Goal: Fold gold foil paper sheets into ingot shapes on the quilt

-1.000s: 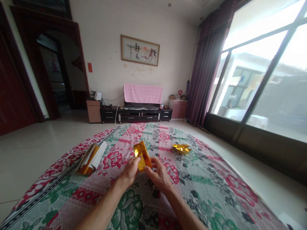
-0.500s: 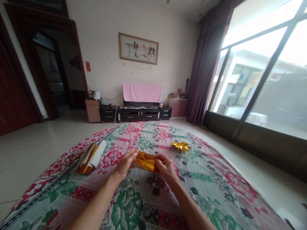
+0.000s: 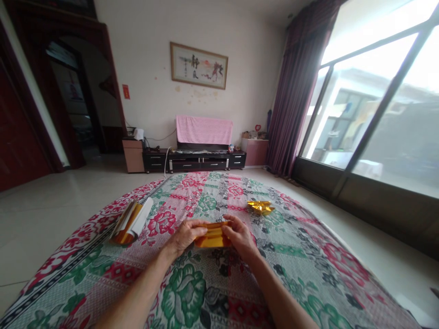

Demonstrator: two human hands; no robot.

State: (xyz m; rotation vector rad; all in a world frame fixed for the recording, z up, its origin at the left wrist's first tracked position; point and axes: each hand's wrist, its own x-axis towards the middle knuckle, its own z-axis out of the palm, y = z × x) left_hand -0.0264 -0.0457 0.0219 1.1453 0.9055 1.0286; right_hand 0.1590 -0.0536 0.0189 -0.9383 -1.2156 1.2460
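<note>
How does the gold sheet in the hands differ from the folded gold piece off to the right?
The gold sheet is held between the left hand and right hand; the folded gold piece lies untouched on the flowered cloth.
The gold sheet is a plain band with creases running from hand to hand; the folded gold piece is angular, with pointed ends.
Both are shiny and gold.

You have flowered cloth point(image 3: 185, 292) to cross between your left hand point(image 3: 183, 235) and the rolled sheets point(image 3: 130, 224) blocking farther left. A folded gold piece point(image 3: 260, 208) obstructs ahead-right of your right hand point(image 3: 240, 235); nearer you, passage lies open. The gold sheet point(image 3: 213, 240) bridges your hands.
</note>
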